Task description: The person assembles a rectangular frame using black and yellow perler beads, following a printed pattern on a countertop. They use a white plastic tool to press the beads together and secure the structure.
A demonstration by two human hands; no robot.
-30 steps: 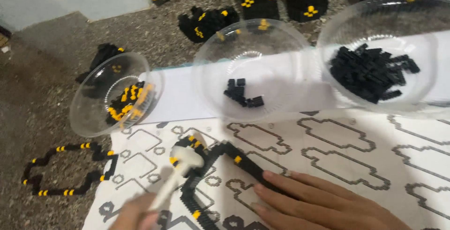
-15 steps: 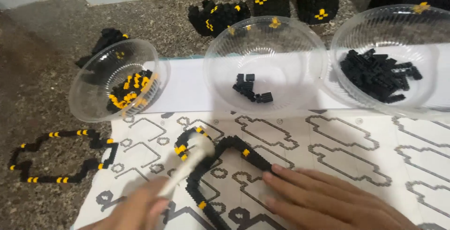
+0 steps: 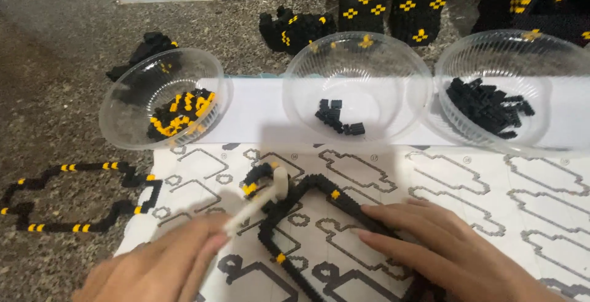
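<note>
Below, left hand [image 3: 166,265] grip clamped on white tool [image 3: 261,200], right hand [image 3: 442,250] flat, fingers apart, on black-and-yellow brick chain [image 3: 319,194] over white printed template sheet [image 3: 491,185].

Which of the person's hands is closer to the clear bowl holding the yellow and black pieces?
The left hand. It sits below the bowl of yellow and black pieces, holding a white tool. The right hand rests farther right, on the black brick outline.

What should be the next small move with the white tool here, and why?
Probably press the white tool gently down on the yellow brick at the chain's end. The left hand holds the tool with its head right beside that brick, while the right hand pins the black brick outline flat on the paper template.
</note>
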